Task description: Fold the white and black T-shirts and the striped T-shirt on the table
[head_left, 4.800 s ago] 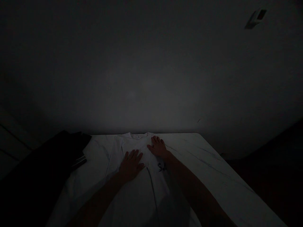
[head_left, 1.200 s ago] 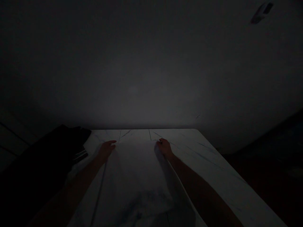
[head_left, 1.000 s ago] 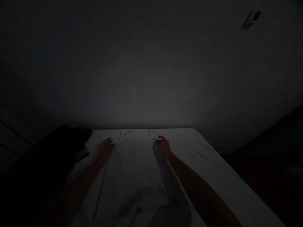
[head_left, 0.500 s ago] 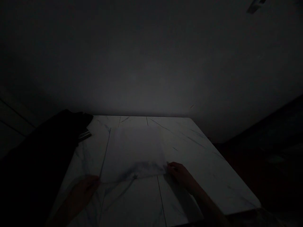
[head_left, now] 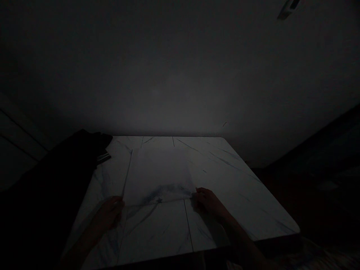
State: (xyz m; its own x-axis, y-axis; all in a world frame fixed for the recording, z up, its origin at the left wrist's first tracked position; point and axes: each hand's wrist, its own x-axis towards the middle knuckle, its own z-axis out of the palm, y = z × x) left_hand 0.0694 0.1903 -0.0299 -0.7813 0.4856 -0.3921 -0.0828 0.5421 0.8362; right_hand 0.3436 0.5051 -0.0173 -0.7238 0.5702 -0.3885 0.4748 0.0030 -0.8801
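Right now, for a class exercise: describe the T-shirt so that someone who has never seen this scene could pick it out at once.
Find the marble-patterned table in the dim room. On its middle lies the T-shirt, pale and flat with a crumpled near edge. Unlike the dark garment at the table's left side, it has the left hand and right hand at its near corners.

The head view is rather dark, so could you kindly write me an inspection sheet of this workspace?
surface: marble-patterned table top, with thin seams, dimly lit.
job's things: pale garment lying flat, its near edge rumpled.
clutter: dark garment with a striped band at the table's left edge.
grips: left hand and right hand at the garment's near corners; too dark to tell whether either pinches it.
cables: nothing seen.
surroundings: grey wall, small wall fixture high up.
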